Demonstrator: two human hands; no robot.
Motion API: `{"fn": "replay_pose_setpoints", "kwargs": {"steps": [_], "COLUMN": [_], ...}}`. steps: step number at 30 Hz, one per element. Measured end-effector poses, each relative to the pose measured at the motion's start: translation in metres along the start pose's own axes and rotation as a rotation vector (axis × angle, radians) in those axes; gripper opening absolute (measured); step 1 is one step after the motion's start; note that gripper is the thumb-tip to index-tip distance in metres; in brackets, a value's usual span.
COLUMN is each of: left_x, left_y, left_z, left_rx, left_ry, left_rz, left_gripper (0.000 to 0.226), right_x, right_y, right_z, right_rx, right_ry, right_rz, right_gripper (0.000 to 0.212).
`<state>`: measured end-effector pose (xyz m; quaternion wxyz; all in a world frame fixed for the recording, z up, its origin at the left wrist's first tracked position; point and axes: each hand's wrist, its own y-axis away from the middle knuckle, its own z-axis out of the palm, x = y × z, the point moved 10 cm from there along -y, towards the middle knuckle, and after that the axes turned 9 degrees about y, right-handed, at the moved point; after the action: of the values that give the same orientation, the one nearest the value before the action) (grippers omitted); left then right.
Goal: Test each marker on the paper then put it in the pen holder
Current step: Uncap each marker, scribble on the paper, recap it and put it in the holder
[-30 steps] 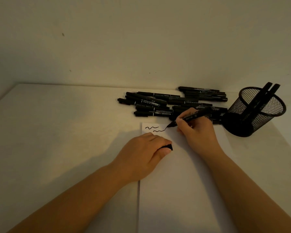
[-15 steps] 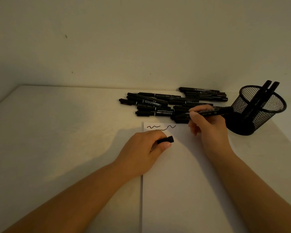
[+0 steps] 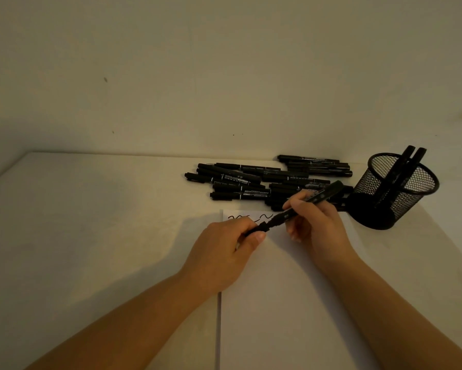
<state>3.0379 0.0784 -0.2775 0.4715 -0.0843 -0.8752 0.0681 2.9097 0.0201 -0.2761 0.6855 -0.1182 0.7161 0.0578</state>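
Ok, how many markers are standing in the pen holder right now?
2. Both markers lean side by side against the far right rim of the mesh pen holder, tops sticking out. A shorter one could be hidden behind the dark mesh.

Matt white paper point(image 3: 277, 303), black wire-mesh pen holder point(image 3: 400, 188), smooth black plastic markers point(image 3: 251, 180).

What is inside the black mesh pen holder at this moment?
Two black markers stand inside the pen holder, leaning against its far rim, their tops sticking out above it. Their bodies show dimly through the mesh. The holder's bottom is too dark to tell whether anything else lies there.
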Motion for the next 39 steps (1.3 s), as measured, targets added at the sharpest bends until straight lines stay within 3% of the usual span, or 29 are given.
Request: {"fn": "replay_pose_setpoints", "kwargs": {"steps": [7,14,19,23,32,39], "left_x": [0.000,0.012,0.019,0.022,0.019,0.017], "left_y": [0.000,0.002,0.000,0.001,0.004,0.007], "left_z": [0.002,0.006,0.009,0.008,0.015,0.023], "left_rx": [-0.008,-0.045,-0.051,-0.025,-0.166,-0.281], "left_ry": [-0.014,-0.128,-0.155,-0.185,0.195,0.301], "left_rz": [0.020,0.114,0.166,0.187,0.121,0.081], "left_gripper": [0.015,0.014,0.014,0.029,0.021,0.023], "right_x": [-0.007,-0.004,-0.001,0.005,-0.012,-0.011], "right_y": [0.004,0.004,0.004,0.005,0.014,0.016], "right_z": [0.010,0.018,0.017,0.020,0.026,0.030], "right_rx": [-0.098,-0.132,-0.043,0.016,-0.032,-0.079], "right_ry": [0.033,-0.060,-0.093,-0.204,-0.138,-0.124], "right_rz": [-0.064,-0.041,-0.018,0.045,-0.059,-0.064], "right_gripper": [0.015,0.028,0.032,0.031,0.025,0.027]}}
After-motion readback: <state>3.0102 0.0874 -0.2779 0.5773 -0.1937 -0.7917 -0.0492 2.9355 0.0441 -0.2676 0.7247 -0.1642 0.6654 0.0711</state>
